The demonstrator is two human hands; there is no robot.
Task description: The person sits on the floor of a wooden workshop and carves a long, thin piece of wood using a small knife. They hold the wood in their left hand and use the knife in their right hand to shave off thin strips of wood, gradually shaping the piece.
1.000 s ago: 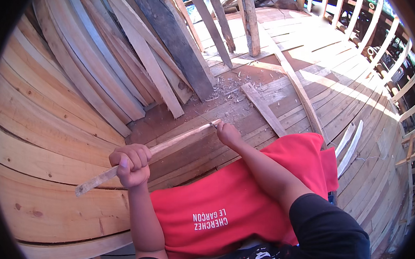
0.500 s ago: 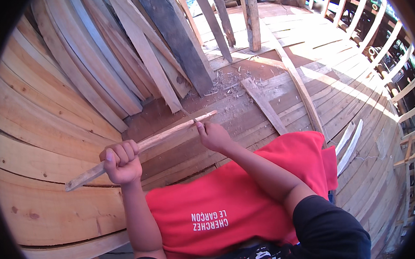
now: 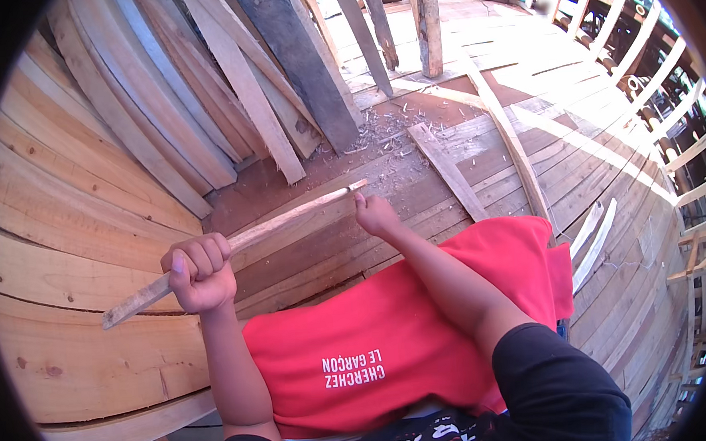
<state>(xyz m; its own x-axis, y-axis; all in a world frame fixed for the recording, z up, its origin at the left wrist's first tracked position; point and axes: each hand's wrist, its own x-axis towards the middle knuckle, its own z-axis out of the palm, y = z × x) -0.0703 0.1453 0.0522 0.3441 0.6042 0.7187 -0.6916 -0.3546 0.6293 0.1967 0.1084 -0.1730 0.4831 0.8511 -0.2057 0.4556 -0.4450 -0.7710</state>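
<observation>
My left hand (image 3: 201,270) is closed in a fist round a long, pale wooden stick (image 3: 289,217). One end of the stick juts out past the fist to the left; the rest slants up to the right, over the plank floor. At its far end my right hand (image 3: 375,214) is closed, thumb and fingers pinched near the tip. What it grips looks like a small knife, of which only a dark sliver shows against the stick; the handle is hidden in the fingers. Red cloth (image 3: 446,319) with white lettering covers my lap beneath both arms.
Curved planks (image 3: 70,307) form a wall at my left, with boards and a dark post (image 3: 301,71) leaning ahead. Wood shavings (image 3: 380,131) litter the floor. A loose board (image 3: 446,172), a long batten (image 3: 509,144) and pale curved strips (image 3: 594,248) lie to the right.
My right hand has slid along the stick toward its far tip, away from my left fist. The blade that showed across the stick is now mostly hidden. My left hand keeps its grip.
</observation>
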